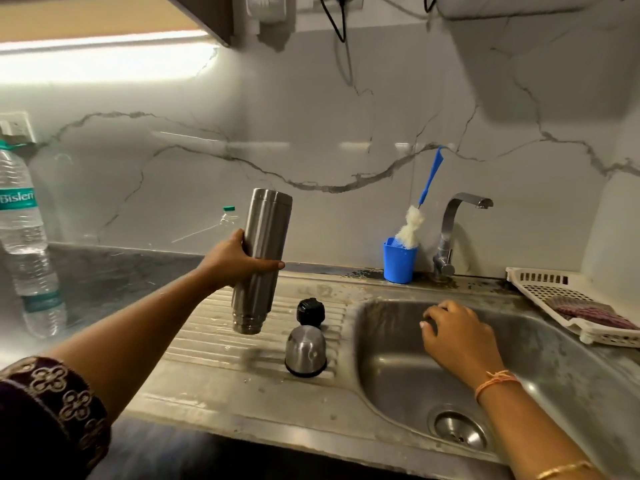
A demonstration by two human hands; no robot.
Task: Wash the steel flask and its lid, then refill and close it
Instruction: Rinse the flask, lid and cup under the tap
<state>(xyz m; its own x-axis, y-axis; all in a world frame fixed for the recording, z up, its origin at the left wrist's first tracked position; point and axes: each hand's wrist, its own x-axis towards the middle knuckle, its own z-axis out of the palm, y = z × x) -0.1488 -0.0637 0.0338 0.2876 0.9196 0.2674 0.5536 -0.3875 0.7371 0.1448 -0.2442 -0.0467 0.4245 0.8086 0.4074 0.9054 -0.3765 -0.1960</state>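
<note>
My left hand (239, 259) grips the steel flask (261, 258) around its middle and holds it upside down, mouth toward the ribbed drainboard (214, 341). A black stopper (310, 311) and the steel cup lid (305, 351), standing mouth down, sit on the drainboard just right of the flask. My right hand (457, 337) hovers over the sink basin (408, 368) with loosely curled fingers and holds nothing.
The tap (453, 230) stands behind the basin. Left of it, a blue cup (399, 261) holds a blue-handled bottle brush (415, 223). A white basket (568, 299) lies at the right. A plastic water bottle (20, 209) stands on the dark counter at far left.
</note>
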